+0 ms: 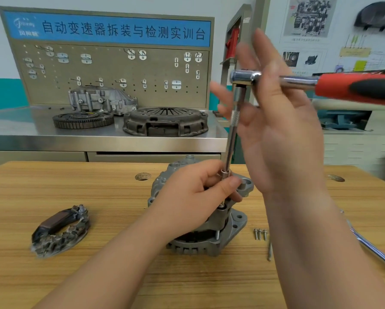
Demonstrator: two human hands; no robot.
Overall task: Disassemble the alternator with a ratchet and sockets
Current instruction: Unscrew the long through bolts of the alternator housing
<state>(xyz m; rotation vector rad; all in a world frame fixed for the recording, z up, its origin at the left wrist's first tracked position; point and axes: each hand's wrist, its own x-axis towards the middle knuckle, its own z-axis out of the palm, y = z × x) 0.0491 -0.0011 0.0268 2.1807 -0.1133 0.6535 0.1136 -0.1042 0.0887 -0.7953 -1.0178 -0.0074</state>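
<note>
The grey alternator (209, 241) stands on the wooden bench (98, 275). A chrome extension bar (232, 130) rises from it, with a small socket (226, 173) at its lower end over a bolt on the housing. My left hand (187, 197) pinches the socket between thumb and fingers. The ratchet head (245, 76) sits on top of the extension, and its red and black handle (354, 88) points right. My right hand (282, 134) is raised against the ratchet's chrome shank with its fingers straight and spread.
A removed dark rectifier plate (60, 230) lies left of the alternator. Three screws (260, 233) and a long thin bolt (270, 250) lie to its right, and a chrome bar (374, 248) further right. Behind, a steel bench carries a clutch cover (164, 121) and a flywheel (83, 119).
</note>
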